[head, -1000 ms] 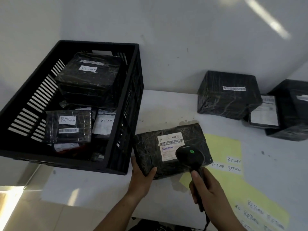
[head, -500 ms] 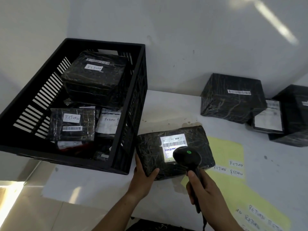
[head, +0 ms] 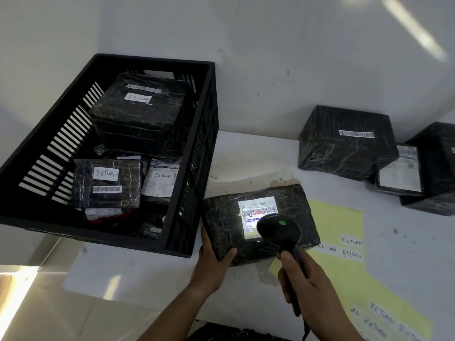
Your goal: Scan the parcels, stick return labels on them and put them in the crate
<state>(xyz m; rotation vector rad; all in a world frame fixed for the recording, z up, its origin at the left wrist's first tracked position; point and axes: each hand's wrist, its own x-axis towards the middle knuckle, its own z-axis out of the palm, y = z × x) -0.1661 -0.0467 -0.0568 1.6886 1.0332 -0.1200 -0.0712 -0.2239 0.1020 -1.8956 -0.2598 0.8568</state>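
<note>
Centre frame, our left hand (head: 212, 263) grips the near-left corner of the black parcel (head: 221, 220), just beside the crate (head: 205, 143). Our right hand (head: 304, 281) wraps the scanner (head: 279, 230) over its lit label (head: 251, 210). White tabletop (head: 123, 274) stretches lower left, below the crate's edge.

Around the parcel (head: 221, 217), the wall of the crate (head: 204, 143) blocks nine o'clock. Bare table (head: 256, 153) lies open at twelve. Wrapped boxes (head: 344, 148) stand at one to two, and a flat label sheet (head: 344, 217) lies at three.

Prob. parcel-returns stn: wrapped pkgs (head: 138, 119) in black crate (head: 205, 143), barcode scanner (head: 278, 230), RETURN labels (head: 352, 241).
</note>
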